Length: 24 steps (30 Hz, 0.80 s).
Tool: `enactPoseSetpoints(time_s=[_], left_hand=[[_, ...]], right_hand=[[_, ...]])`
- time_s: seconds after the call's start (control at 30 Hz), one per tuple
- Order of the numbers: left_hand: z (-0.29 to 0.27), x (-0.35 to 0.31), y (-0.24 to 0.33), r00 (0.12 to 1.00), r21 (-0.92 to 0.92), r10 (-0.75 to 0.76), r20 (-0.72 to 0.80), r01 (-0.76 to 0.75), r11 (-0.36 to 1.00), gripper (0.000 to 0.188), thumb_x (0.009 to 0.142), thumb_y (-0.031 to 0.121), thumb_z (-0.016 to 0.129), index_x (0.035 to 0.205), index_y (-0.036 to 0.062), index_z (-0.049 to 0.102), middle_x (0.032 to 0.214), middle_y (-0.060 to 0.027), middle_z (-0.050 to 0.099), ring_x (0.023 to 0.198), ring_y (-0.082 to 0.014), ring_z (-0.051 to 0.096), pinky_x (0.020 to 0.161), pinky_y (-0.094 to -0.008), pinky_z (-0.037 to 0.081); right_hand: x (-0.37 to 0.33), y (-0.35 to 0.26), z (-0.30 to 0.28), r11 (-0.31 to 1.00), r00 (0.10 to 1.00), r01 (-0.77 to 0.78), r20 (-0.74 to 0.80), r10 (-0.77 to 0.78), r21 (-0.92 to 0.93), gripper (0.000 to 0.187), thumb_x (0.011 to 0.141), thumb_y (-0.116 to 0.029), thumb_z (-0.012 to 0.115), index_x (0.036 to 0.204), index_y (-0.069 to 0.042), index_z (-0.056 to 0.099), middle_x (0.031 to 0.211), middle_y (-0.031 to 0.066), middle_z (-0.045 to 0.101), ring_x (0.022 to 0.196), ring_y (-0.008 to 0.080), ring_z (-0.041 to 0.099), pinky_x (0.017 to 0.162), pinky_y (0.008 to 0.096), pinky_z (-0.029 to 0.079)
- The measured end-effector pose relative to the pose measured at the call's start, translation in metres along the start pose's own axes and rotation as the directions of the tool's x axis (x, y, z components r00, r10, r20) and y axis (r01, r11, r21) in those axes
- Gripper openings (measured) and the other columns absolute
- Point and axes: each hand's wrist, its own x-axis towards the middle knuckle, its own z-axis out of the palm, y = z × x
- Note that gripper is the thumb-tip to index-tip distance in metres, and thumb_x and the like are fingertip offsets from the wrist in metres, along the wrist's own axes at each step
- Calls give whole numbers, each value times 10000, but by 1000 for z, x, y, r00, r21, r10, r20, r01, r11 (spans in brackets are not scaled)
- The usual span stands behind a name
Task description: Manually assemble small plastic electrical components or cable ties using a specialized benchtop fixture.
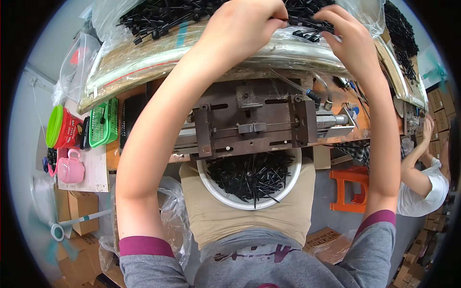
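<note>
Both my arms reach over the workbench to a heap of black plastic stems with wider heads (168, 19) on a plastic-covered ledge. My left hand (247, 21) is closed, thumb against fingers at the heap's near edge; whatever it pinches is too small or hidden to make out. Close by on the right, my right hand (353, 38) has thumb and fingers apart, curved around a few loose black stems (307, 34) without a visible grip on any. Below them sits a dark metal fixture (230, 113) with a small grey block (252, 127) in its middle. A white round basket (207, 185) of similar black pieces rests on my lap.
An air cylinder (331, 120) and hoses adjoin the fixture. At left stand a green basket (103, 122), a red tub (67, 129) and a pink cup (71, 168). An orange stool (348, 189), a fan (56, 232) and cartons surround the bench. Another person (422, 187) works at right.
</note>
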Motion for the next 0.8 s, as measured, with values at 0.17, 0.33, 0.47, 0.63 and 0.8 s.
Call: enactPoseSetpoints(time_s=[0.17,0.33,0.47,0.63,0.8], left_hand=[[-26,-57,49,932,-225,-248,-262,191,955,218,886,80,752,1075,21,662,966,-58,677,657,-121,687,545,-238,497],[-39,-116,85,944,-152,-278,-175,253,955,168,756,85,851,760,29,693,966,-33,648,672,-27,499,533,-160,394],[-31,-149,105,904,-313,-428,-8,404,860,296,683,59,895,928,9,736,1148,-107,634,816,-109,656,635,-239,573],[-13,-179,115,917,-256,-393,74,398,881,340,719,31,857,1036,1,740,1296,-162,610,844,-158,694,726,-271,595],[10,-199,118,928,-38,-369,50,371,928,286,736,5,802,1010,-5,719,1331,-180,621,846,-199,707,732,-311,585]], right_hand=[[56,11,32,982,809,42,583,74,-182,435,738,-20,712,1166,-49,641,1142,129,591,1157,287,580,936,385,513],[66,22,50,993,821,37,570,35,-114,498,739,-40,732,1223,-32,614,1199,138,614,1121,299,595,937,398,505],[55,37,51,997,844,52,536,-9,-65,457,747,-29,718,1192,16,623,1272,162,618,1138,340,597,955,434,493],[25,51,47,978,959,205,193,-205,20,426,764,-42,713,1168,24,594,1155,178,623,1059,352,616,908,426,492],[22,39,25,966,960,-65,278,-7,248,391,772,-20,705,1139,-3,570,1018,167,619,928,382,609,817,428,486]])
